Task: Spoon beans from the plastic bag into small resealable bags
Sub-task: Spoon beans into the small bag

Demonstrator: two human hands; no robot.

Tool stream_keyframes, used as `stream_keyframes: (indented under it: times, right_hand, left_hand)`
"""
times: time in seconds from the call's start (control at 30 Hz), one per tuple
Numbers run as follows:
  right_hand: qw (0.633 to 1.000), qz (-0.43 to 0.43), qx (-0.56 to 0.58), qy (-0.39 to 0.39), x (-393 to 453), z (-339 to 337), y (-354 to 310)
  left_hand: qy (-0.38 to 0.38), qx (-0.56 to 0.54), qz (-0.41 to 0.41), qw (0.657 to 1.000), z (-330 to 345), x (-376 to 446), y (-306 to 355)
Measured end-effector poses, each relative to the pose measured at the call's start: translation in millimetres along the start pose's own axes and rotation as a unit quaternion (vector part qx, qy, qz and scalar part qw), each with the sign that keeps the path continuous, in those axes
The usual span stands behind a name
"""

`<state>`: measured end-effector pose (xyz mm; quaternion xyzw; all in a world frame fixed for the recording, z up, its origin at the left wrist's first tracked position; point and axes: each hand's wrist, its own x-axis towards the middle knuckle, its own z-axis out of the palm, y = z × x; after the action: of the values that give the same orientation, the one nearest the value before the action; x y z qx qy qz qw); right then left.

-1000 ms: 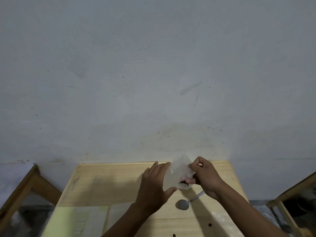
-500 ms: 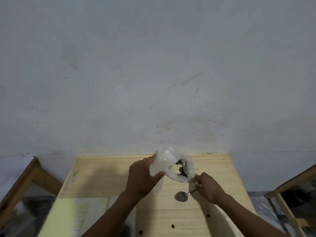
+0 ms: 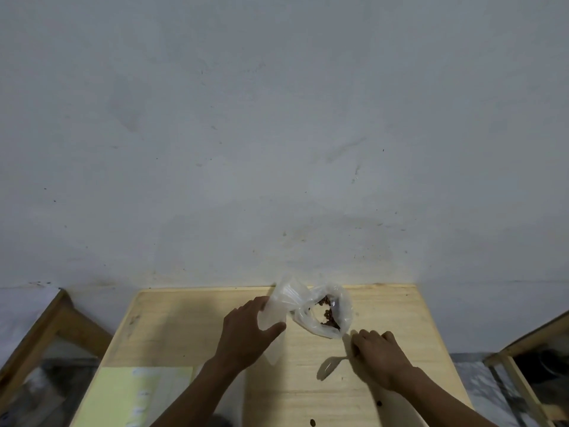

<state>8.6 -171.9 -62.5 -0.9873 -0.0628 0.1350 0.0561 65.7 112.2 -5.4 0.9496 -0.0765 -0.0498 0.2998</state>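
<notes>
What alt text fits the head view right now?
Left hand grips the plastic bag of beans open on a wooden table, while the right hand holds a spoon beside it.

both forearms come up from the bottom edge of the frame and lean toward each other. the left hand [image 3: 246,332] sits just left of centre, back to the camera, fingers and thumb curled in a pinch on thin plastic (thumb pointing right). the right hand [image 3: 380,357] is lower and to the right, knuckles up, its fingers curled round a spoon handle at their left side.
</notes>
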Motion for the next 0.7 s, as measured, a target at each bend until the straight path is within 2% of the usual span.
stream_keyframes:
  times: [0.07,0.2,0.4,0.47,0.53,0.63,0.67,0.7]
  right_hand:
    - [0.995,-0.006,0.095,-0.040,3,-22,8]
    - [0.978,0.047,0.200,0.030,19,-53,36]
    - [0.982,0.102,0.155,0.037,36,-66,34]
    - [0.966,0.114,0.218,0.083,39,-64,26]
    - [0.912,0.146,0.357,0.139,40,-61,19]
    - [0.782,0.189,0.554,0.213,42,-49,9]
    - [0.755,0.194,0.584,0.227,42,-42,7]
    - [0.743,0.194,0.596,0.235,43,-35,6]
  left_hand:
    - [-0.018,-0.008,-0.005,1.000,-1,3,-5]
    - [-0.068,-0.011,0.005,0.998,2,6,-15]
    - [-0.175,-0.006,0.093,0.980,21,14,-4]
    - [-0.204,-0.005,0.126,0.971,28,18,0]
    - [-0.228,0.005,0.145,0.963,35,22,1]
    - [-0.252,0.030,0.161,0.954,43,28,5]
    - [-0.256,0.035,0.164,0.952,45,30,6]
    - [-0.262,0.039,0.164,0.950,47,31,7]
